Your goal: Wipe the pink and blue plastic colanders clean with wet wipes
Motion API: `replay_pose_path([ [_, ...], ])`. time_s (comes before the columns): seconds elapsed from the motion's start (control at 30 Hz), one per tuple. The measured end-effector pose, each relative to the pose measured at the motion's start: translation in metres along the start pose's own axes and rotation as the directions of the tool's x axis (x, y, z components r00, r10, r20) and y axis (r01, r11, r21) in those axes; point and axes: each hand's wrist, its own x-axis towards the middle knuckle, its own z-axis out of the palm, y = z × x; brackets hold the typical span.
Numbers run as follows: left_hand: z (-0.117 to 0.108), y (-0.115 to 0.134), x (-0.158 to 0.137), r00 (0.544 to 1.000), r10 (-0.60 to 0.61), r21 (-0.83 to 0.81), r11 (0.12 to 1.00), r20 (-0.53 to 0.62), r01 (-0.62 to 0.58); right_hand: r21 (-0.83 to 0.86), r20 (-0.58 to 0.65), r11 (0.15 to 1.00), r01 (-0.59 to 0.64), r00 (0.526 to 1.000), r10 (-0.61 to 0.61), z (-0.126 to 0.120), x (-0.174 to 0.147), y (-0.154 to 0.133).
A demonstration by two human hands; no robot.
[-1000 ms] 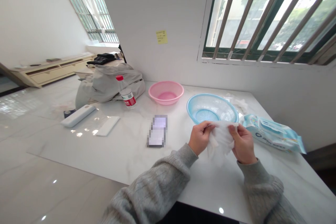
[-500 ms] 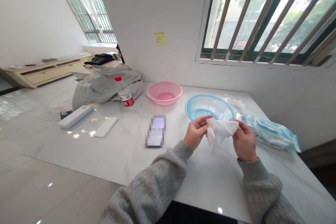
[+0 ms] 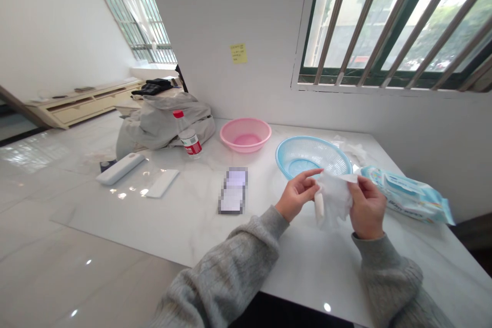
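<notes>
A white wipe [image 3: 333, 199] hangs between my two hands in front of the blue basket [image 3: 284, 161]. My left hand [image 3: 298, 195] pinches its left side between thumb and fingers. At the upper right corner, my right hand [image 3: 368, 207] grips the wipe with the fingers curled in. The cloth is partly folded, with loose folds drooping above the table. Just right of my right hand lies a light-blue pack of wet wipes [image 3: 417, 197].
On the white table [image 3: 215, 241] are a pink basin [image 3: 246, 146], a phone [image 3: 233, 192], a red-capped bottle [image 3: 190, 138], two white flat items [image 3: 163, 183] and a grey cloth heap [image 3: 157, 125]. Crumpled clear plastic [image 3: 351, 148] lies behind the blue basket.
The wipe hangs lower and more bunched than before, with a narrow folded part now showing below my left fingers. The whole view has shifted slightly.
</notes>
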Motion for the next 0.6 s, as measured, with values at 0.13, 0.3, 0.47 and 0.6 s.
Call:
replay_pose_path([
  [0.13,0.0035,0.004,-0.005,0.995,0.066,0.118,0.99,0.07,-0.074,-0.041,0.018,0.998,0.056,0.998,-0.055,0.0,-0.0012,-0.0021],
  [0.3,0.0055,0.0008,-0.0055,0.986,0.117,0.199,0.97,0.119,-0.139,-0.073,0.009,0.991,0.11,0.994,-0.11,-0.0013,0.001,-0.0027],
  [0.47,0.0023,-0.0015,-0.0022,0.987,0.147,0.225,0.961,0.068,-0.159,-0.204,0.045,0.946,0.252,0.968,-0.248,-0.0056,0.0038,-0.0006],
  [0.6,0.0019,0.0001,-0.003,0.983,0.182,0.302,0.936,0.028,-0.182,-0.359,0.082,0.885,0.295,0.955,-0.285,-0.0078,0.0033,-0.0037],
])
